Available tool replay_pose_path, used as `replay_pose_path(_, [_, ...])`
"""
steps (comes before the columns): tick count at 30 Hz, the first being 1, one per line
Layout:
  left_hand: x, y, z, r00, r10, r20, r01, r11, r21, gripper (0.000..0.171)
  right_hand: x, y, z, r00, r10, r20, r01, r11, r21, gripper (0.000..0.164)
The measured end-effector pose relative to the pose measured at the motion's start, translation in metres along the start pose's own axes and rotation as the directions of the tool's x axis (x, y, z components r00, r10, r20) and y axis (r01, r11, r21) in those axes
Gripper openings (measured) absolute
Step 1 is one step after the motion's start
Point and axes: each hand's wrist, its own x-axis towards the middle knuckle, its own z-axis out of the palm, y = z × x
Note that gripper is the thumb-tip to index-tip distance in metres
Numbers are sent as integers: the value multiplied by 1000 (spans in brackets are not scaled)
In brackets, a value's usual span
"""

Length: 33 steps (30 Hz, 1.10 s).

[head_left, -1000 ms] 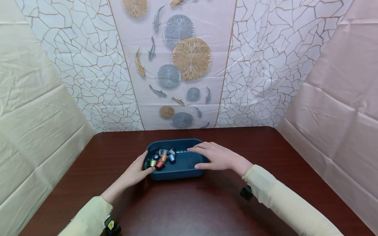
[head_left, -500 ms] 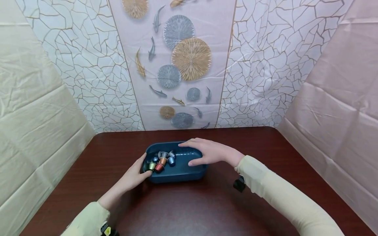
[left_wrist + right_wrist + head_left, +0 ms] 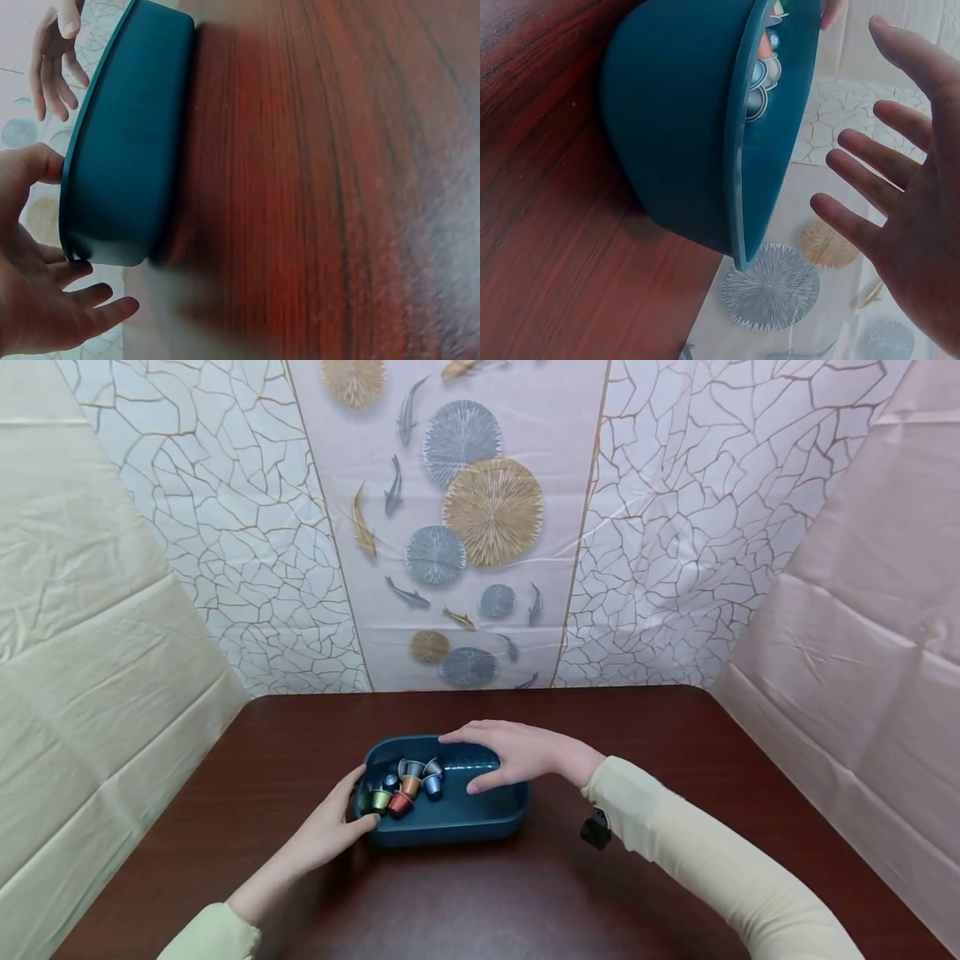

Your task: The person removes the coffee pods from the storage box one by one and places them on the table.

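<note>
A dark blue rounded tray [image 3: 450,837] stands on the table with several coffee capsules in its left part. Among them are a red capsule [image 3: 400,803], a green capsule [image 3: 380,800], an orange capsule [image 3: 410,787] and a blue capsule [image 3: 432,787]. My left hand [image 3: 330,827] grips the tray's left end, its thumb on the front rim and fingers round the end wall, as the left wrist view also shows. Over the tray's right half hovers my right hand [image 3: 517,752], fingers spread and holding nothing; the right wrist view shows it apart from the rim.
The dark red-brown wooden table [image 3: 480,902] extends around the tray. Behind it hangs a patterned cloth [image 3: 491,518], and plain pale cloths [image 3: 862,610] slope along both sides.
The tray has slid toward me and slightly left, with my left hand on it and the capsules inside. My right hand has moved left over the tray, staying spread.
</note>
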Motion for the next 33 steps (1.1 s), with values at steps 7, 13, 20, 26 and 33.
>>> replay_pose_path(7, [-8, 6, 1, 999, 6, -45, -8, 999, -39, 75, 2, -4, -3, 1000, -14, -5, 14, 1000, 15, 75])
replay_pose_path(13, [-11, 6, 2, 998, 13, -64, -18, 997, -76, 70, 6, -6, -3, 1000, -19, -2, 19, 1000, 14, 75])
replay_pose_path(20, [-18, -1, -3, 999, 26, -32, -28, 997, -70, 70, 17, -12, -2, 999, -38, 7, 38, 999, 2, 76])
replay_pose_path(26, [-22, -7, -6, 998, 52, -41, -51, 999, 8, 66, 36, -19, -4, 998, -50, 37, 50, 999, 9, 76])
replay_pose_path(33, [-24, -11, -7, 997, 66, -47, -65, 997, 30, 62, 61, -21, -3, 994, -102, 41, 101, 995, 27, 74])
